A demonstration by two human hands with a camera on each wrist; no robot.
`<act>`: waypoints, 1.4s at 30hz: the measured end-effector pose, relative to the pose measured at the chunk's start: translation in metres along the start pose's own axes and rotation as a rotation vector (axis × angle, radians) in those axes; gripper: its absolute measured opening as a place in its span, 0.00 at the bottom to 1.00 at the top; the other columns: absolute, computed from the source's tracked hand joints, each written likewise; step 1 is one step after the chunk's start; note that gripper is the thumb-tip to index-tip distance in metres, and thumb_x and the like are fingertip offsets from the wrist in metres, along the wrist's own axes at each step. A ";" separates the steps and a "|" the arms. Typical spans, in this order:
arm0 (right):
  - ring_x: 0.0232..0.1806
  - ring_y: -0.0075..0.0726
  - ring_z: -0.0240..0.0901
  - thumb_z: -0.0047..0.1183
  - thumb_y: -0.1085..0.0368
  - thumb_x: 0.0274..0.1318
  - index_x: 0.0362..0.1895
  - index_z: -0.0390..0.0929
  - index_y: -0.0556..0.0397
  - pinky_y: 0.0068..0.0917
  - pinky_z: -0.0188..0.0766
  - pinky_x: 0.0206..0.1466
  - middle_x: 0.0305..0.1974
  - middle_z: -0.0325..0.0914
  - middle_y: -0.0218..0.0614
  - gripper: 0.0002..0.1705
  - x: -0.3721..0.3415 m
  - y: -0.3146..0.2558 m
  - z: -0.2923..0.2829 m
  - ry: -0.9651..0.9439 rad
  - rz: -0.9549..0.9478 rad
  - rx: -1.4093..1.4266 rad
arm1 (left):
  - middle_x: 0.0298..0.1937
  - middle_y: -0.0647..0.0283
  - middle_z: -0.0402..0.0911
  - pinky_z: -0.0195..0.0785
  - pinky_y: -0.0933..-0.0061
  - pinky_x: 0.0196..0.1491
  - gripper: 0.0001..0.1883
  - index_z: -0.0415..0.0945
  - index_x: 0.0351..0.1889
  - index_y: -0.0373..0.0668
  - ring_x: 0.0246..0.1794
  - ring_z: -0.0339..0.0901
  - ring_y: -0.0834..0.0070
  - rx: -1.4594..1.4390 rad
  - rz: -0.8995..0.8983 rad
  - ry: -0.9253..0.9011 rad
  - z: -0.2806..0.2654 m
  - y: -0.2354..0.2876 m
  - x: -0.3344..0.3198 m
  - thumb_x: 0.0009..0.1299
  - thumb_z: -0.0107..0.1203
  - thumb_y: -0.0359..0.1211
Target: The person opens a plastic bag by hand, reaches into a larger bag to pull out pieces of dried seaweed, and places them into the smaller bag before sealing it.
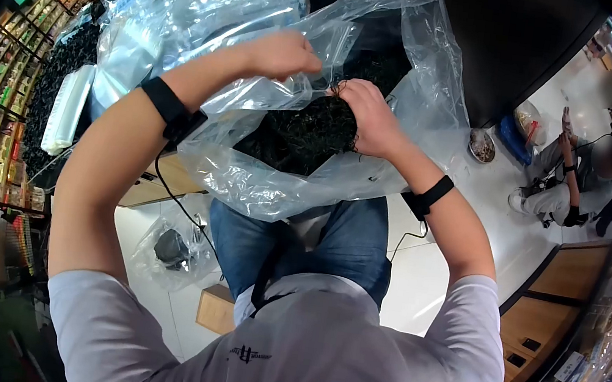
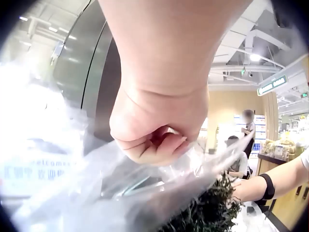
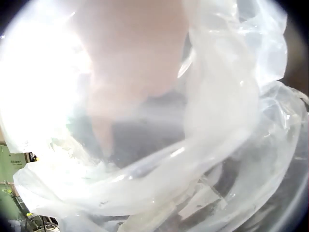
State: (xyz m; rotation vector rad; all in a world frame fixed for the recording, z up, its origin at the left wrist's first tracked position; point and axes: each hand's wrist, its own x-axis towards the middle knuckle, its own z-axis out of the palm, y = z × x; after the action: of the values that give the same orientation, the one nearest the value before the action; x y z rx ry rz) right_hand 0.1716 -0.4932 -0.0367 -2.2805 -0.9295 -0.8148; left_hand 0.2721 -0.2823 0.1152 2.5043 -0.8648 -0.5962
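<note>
A large clear plastic bag (image 1: 249, 188) lies wide-mouthed before me, with dark green, curly dried shreds, seaweed-like in look (image 1: 297, 140), in its opening. My left hand (image 1: 284, 55), fingers curled in a fist, grips the bag's film at the upper left; the left wrist view shows the plastic (image 2: 145, 181) bunched under the fist. My right hand (image 1: 376, 119) reaches into the mouth with bent fingers holding a clump of the shreds (image 2: 205, 208). In the right wrist view, plastic film veils the right hand (image 3: 135, 63) and its fingertips are blurred.
Flat clear plastic bags (image 1: 214, 4) are piled at the upper left, beside a white packet stack (image 1: 69, 108). A bowl (image 1: 482, 146) stands right of the bag, near a seated person (image 1: 584, 168). On the floor lies another bag holding something dark (image 1: 173, 249). Wooden cabinets (image 1: 551, 313) stand at right.
</note>
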 end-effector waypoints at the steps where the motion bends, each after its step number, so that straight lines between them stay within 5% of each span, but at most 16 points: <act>1: 0.64 0.61 0.65 0.64 0.74 0.33 0.59 0.70 0.56 0.49 0.62 0.70 0.58 0.71 0.47 0.40 -0.001 0.001 0.000 -0.007 0.000 -0.019 | 0.20 0.54 0.82 0.75 0.63 0.35 0.21 0.81 0.21 0.39 0.23 0.82 0.64 0.200 0.054 0.042 -0.008 0.005 -0.002 0.62 0.57 0.48; 8: 0.62 0.60 0.66 0.69 0.66 0.41 0.61 0.69 0.57 0.47 0.63 0.69 0.59 0.72 0.47 0.39 -0.002 0.005 -0.005 -0.056 0.029 -0.016 | 0.21 0.53 0.83 0.77 0.60 0.38 0.20 0.84 0.23 0.34 0.24 0.84 0.61 0.594 -0.081 0.182 -0.052 0.018 -0.022 0.60 0.55 0.44; 12: 0.63 0.60 0.66 0.69 0.66 0.40 0.60 0.69 0.58 0.47 0.63 0.69 0.60 0.73 0.45 0.40 -0.003 0.003 -0.009 -0.073 0.054 -0.026 | 0.19 0.53 0.82 0.78 0.61 0.34 0.19 0.84 0.24 0.34 0.19 0.82 0.63 0.474 -0.111 0.243 -0.071 0.012 -0.028 0.60 0.55 0.43; 13: 0.64 0.62 0.65 0.63 0.74 0.34 0.60 0.68 0.59 0.46 0.63 0.70 0.61 0.72 0.49 0.41 -0.003 0.002 -0.011 -0.080 0.065 -0.011 | 0.39 0.48 0.86 0.79 0.60 0.47 0.22 0.85 0.43 0.34 0.36 0.86 0.61 0.550 -0.243 0.086 -0.083 0.024 -0.030 0.61 0.61 0.44; 14: 0.65 0.63 0.64 0.58 0.82 0.28 0.60 0.68 0.61 0.46 0.63 0.70 0.61 0.70 0.52 0.43 -0.003 0.000 -0.012 -0.087 0.077 0.006 | 0.39 0.48 0.86 0.79 0.60 0.47 0.22 0.85 0.43 0.34 0.36 0.86 0.61 0.546 -0.245 0.087 -0.085 0.017 -0.028 0.61 0.61 0.44; 16: 0.65 0.63 0.64 0.57 0.82 0.28 0.60 0.68 0.62 0.46 0.63 0.70 0.61 0.70 0.52 0.43 -0.002 -0.001 -0.012 -0.076 0.070 0.015 | 0.13 0.58 0.73 0.70 0.61 0.25 0.19 0.74 0.15 0.30 0.12 0.72 0.64 0.390 -0.101 0.344 -0.088 0.004 -0.031 0.61 0.57 0.38; 17: 0.64 0.63 0.64 0.56 0.83 0.27 0.60 0.68 0.62 0.46 0.63 0.70 0.61 0.70 0.52 0.43 -0.002 -0.002 -0.013 -0.062 0.065 0.024 | 0.26 0.55 0.80 0.73 0.62 0.33 0.16 0.79 0.27 0.33 0.23 0.78 0.67 0.415 -0.225 0.249 -0.098 0.003 -0.028 0.62 0.60 0.40; 20: 0.63 0.62 0.66 0.61 0.79 0.31 0.60 0.68 0.62 0.46 0.64 0.69 0.60 0.71 0.52 0.42 -0.001 -0.001 -0.015 -0.069 0.062 0.020 | 0.30 0.48 0.85 0.74 0.52 0.39 0.16 0.83 0.26 0.37 0.33 0.82 0.51 0.714 -0.170 0.509 -0.094 -0.009 -0.026 0.61 0.56 0.42; 23: 0.62 0.62 0.66 0.68 0.72 0.34 0.60 0.67 0.63 0.46 0.65 0.68 0.60 0.71 0.52 0.42 0.007 -0.009 -0.019 -0.020 0.056 0.045 | 0.30 0.41 0.83 0.75 0.48 0.44 0.16 0.82 0.24 0.35 0.37 0.82 0.43 0.555 -0.149 0.646 -0.092 0.013 -0.043 0.58 0.58 0.41; 26: 0.62 0.62 0.67 0.73 0.64 0.32 0.61 0.67 0.61 0.45 0.66 0.67 0.59 0.72 0.51 0.47 0.010 -0.007 -0.020 -0.023 0.042 0.027 | 0.29 0.41 0.83 0.75 0.48 0.42 0.15 0.83 0.25 0.37 0.36 0.83 0.45 0.626 -0.026 0.763 -0.088 0.010 -0.045 0.57 0.58 0.41; 30: 0.62 0.61 0.67 0.75 0.63 0.30 0.62 0.67 0.59 0.45 0.66 0.67 0.59 0.72 0.50 0.49 0.010 -0.007 -0.027 -0.031 0.098 0.040 | 0.31 0.44 0.84 0.75 0.47 0.41 0.14 0.84 0.28 0.39 0.35 0.82 0.43 0.665 0.010 0.725 -0.079 0.019 -0.059 0.57 0.58 0.42; 33: 0.62 0.60 0.67 0.76 0.61 0.28 0.61 0.67 0.58 0.45 0.66 0.67 0.58 0.72 0.49 0.50 0.011 -0.002 -0.027 0.002 0.112 0.043 | 0.37 0.53 0.82 0.75 0.50 0.40 0.12 0.82 0.36 0.42 0.36 0.81 0.44 0.613 0.486 0.635 -0.062 0.009 -0.059 0.61 0.56 0.39; 34: 0.62 0.60 0.67 0.76 0.61 0.29 0.61 0.67 0.59 0.45 0.66 0.67 0.58 0.72 0.50 0.50 0.011 -0.004 -0.027 -0.004 0.100 0.039 | 0.37 0.53 0.82 0.75 0.50 0.40 0.12 0.82 0.36 0.42 0.36 0.81 0.44 0.614 0.488 0.630 -0.058 0.011 -0.060 0.61 0.56 0.39; 36: 0.62 0.59 0.68 0.76 0.60 0.30 0.61 0.68 0.59 0.44 0.66 0.67 0.58 0.73 0.50 0.49 0.014 -0.007 -0.029 -0.006 0.091 0.030 | 0.51 0.53 0.80 0.73 0.61 0.45 0.22 0.77 0.47 0.37 0.44 0.79 0.68 0.342 0.345 0.333 -0.053 0.017 -0.061 0.63 0.62 0.44; 37: 0.62 0.59 0.68 0.76 0.60 0.30 0.61 0.68 0.60 0.44 0.66 0.67 0.58 0.73 0.50 0.49 0.015 -0.008 -0.029 -0.021 0.088 0.029 | 0.68 0.57 0.69 0.70 0.58 0.57 0.33 0.68 0.65 0.45 0.64 0.70 0.65 0.437 0.353 0.189 -0.059 0.006 -0.049 0.65 0.63 0.48; 42: 0.61 0.59 0.68 0.75 0.60 0.32 0.61 0.68 0.61 0.44 0.66 0.67 0.58 0.73 0.51 0.47 0.014 -0.012 -0.031 -0.027 0.070 0.028 | 0.72 0.59 0.68 0.63 0.53 0.68 0.39 0.65 0.71 0.50 0.74 0.63 0.61 0.367 0.463 0.206 -0.053 0.010 -0.044 0.64 0.65 0.49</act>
State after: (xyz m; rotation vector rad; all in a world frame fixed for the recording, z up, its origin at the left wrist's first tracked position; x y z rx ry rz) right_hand 0.1605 -0.5004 -0.0025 -2.2919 -0.8628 -0.7383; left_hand 0.2633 -0.2478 0.1748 2.4756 -1.5165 -0.0257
